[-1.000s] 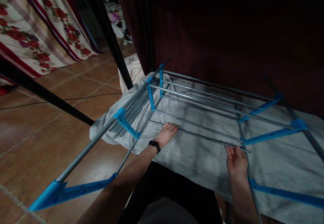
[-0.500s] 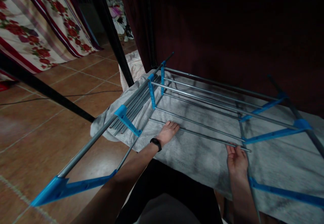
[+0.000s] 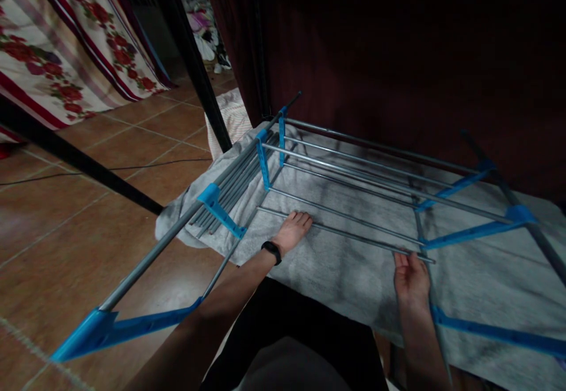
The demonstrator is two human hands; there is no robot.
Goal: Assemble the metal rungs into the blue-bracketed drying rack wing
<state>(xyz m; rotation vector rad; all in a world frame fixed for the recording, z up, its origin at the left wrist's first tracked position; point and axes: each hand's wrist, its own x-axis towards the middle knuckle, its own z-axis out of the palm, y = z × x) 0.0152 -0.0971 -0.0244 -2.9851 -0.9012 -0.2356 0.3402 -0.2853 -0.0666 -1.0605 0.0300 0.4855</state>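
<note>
A loose grey metal tube (image 3: 349,235) lies across the near side of a partly built rack (image 3: 345,170) of metal tubes and blue plastic brackets. My left hand (image 3: 295,229), with a black band on the wrist, is closed over the tube left of its middle. Near the tube's right end, my right hand (image 3: 411,276) holds it from below, palm up, with the fingertips behind it. Both tube ends reach close to the rack's side rods. A blue bracket (image 3: 223,214) on the left side rail stands beyond my left hand.
More grey tubes (image 3: 239,184) lie bundled under the left rail. The rack rests on a grey cloth (image 3: 354,279). A blue bracket (image 3: 495,332) sticks out at the lower right, another (image 3: 88,335) over the tiled floor (image 3: 128,232). Black posts (image 3: 203,84) stand at left.
The view has shifted very slightly. Both hands keep their places on the tube, and the rack looks the same.
</note>
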